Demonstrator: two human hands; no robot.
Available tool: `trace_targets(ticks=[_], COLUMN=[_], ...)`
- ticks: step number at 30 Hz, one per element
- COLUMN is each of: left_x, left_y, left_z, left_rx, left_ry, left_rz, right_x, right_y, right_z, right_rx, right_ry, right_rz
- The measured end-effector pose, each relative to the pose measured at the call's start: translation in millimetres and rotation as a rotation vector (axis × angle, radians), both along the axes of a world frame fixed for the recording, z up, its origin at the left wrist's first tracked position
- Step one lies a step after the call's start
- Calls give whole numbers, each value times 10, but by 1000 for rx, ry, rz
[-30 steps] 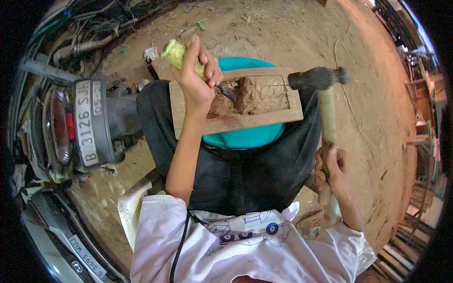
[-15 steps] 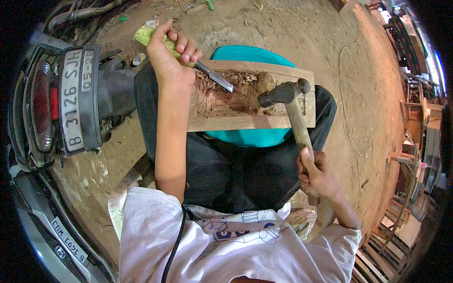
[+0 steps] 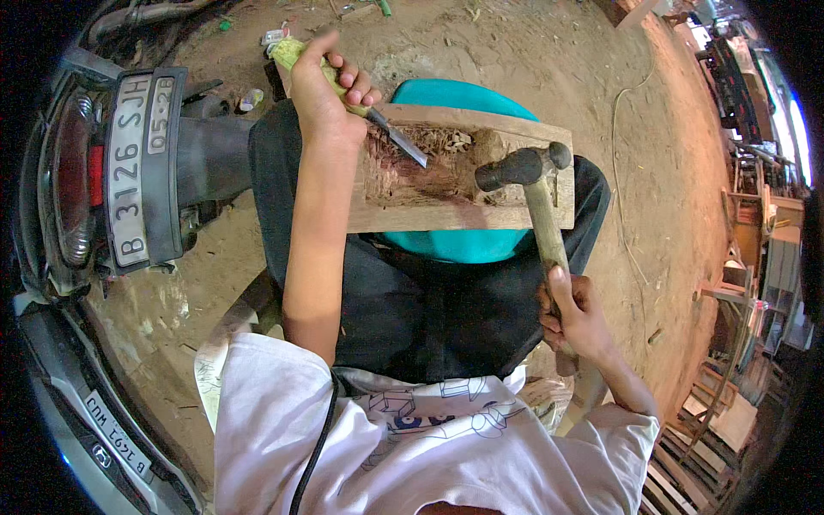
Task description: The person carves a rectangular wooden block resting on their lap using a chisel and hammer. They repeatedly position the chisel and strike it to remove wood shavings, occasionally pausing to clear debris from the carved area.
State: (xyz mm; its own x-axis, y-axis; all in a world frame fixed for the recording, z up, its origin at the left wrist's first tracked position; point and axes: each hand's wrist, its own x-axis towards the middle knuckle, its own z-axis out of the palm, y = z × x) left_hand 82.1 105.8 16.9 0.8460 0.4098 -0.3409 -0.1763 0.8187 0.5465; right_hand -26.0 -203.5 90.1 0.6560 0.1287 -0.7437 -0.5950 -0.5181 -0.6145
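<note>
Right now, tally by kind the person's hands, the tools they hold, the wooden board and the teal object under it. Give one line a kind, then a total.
Hands: 2, the left hand and the right hand
Chisel: 1, in the left hand
Hammer: 1, in the right hand
Wooden board: 1
Teal object: 1
Total: 6

Surroundings

The floor (image 3: pixel 678 232) is bare brown earth. A motorbike (image 3: pixel 166 219) stands at left, a second vehicle (image 3: pixel 56 412) at lower left. A cord (image 3: pixel 615 159) lies at right. Wooden frames (image 3: pixel 728 343) and planks (image 3: pixel 687 468) line the right side. Bright light (image 3: pixel 800 133) shows at upper right.
</note>
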Motion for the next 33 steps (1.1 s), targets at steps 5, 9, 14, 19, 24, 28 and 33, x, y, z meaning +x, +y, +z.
trace_targets(ticks=[5, 9, 14, 19, 24, 28, 33], left_x=[-38, -15, 15, -21, 9, -31, -13], left_y=[18, -20, 19, 4, 59, -21, 37], left_z=[28, 33, -42, 5, -62, -44, -47], left_rx=[19, 10, 39, 16, 43, 18, 118], left_ry=[32, 43, -16, 28, 21, 32, 26], left_rz=[30, 14, -60, 18, -25, -14, -7], right_x=[-58, -110, -50, -134, -215, -168, -129], right_y=[-66, -113, -45, -44, -117, -101, -147], right_z=[274, 25, -101, 375, -58, -119, 222], right_rx=[73, 120, -76, 149, -89, -219, 41], right_ry=[-370, -435, -179, -575, -537, -322, -548], right_rz=[46, 18, 132, 94, 28, 237, 218])
